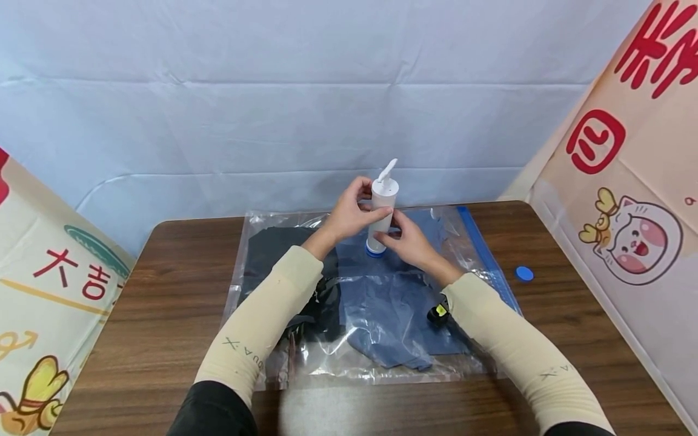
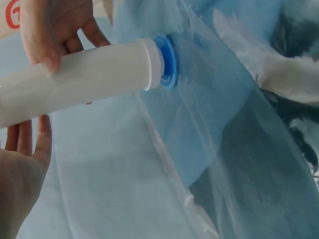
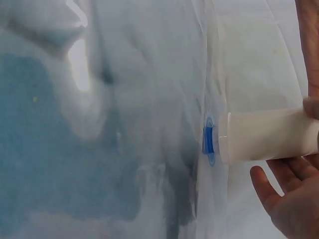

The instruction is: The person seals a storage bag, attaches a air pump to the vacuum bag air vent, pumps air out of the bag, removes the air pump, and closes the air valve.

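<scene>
A white hand pump (image 1: 382,209) with a lever-like white handle on top stands nearly upright. Its lower end sits on the blue valve (image 2: 168,60) of a clear vacuum storage bag (image 1: 327,363). Around the pump's upper barrel is my left hand (image 1: 351,212), thumb across the front. Lower down, my right hand (image 1: 410,242) holds the barrel from the other side, between thumb and fingers. Inside the bag lie folded blue cloth (image 1: 376,303) and dark cloth (image 1: 278,254), spread flat under the film.
A round blue cap (image 1: 524,274) lies on the wooden table (image 1: 185,272), right of the bag. The bag's blue zip edge (image 1: 491,260) runs along its right side. A pale cloth wall (image 1: 272,109) rises behind the table, with printed banners at both sides.
</scene>
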{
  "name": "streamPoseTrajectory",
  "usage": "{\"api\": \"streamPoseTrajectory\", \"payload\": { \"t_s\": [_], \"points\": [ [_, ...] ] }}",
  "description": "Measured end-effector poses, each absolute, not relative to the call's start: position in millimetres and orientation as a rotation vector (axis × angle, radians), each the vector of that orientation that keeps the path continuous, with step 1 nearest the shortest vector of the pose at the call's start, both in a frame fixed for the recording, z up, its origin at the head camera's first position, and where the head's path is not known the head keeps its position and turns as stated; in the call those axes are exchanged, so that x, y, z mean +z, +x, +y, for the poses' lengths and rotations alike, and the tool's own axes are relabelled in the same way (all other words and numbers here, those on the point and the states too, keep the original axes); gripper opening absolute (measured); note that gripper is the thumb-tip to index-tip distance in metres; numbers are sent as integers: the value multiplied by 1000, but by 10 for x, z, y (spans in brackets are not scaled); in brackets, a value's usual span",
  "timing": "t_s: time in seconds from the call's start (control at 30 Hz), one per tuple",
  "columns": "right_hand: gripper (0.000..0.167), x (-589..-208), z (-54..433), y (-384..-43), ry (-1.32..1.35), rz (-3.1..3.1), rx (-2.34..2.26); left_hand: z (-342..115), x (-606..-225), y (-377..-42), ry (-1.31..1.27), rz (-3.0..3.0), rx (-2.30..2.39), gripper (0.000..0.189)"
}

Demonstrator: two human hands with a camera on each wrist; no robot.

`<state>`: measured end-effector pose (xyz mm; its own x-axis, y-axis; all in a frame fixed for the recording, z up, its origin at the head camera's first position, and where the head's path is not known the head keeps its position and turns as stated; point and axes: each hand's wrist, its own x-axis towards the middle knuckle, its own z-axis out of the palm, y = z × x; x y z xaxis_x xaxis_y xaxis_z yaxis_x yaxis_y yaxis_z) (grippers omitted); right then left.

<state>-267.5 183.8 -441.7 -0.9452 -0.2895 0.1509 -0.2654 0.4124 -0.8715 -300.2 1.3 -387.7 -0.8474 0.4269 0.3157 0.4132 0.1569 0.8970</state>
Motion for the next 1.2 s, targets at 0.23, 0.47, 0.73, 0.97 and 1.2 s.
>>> {"api": "streamPoseTrajectory", "payload": {
  "t_s": [0.23, 0.47, 0.73, 0.97, 1.2],
  "points": [
    [63, -4416, 1846, -2689, -499, 2639, -1630, 1, -3862, -3016, 892, 2378, 1826, 51],
    [61, -4427, 1845, -2691, -527, 2616, -1658, 5, -3841, -3000, 888, 2397, 1801, 56],
    [62, -4448, 1853, -2693, -533, 2625, -1641, 18, -3866, -2993, 867, 2422, 1779, 52],
    [57, -4458, 1857, -2687, -586, 2628, -1651, 13, -3876, -3005, 892, 2442, 1732, 50],
    [60, -4476, 1858, -2702, -559, 2650, -1628, 22, -3900, -3007, 856, 2437, 1738, 58]
  ]
}}
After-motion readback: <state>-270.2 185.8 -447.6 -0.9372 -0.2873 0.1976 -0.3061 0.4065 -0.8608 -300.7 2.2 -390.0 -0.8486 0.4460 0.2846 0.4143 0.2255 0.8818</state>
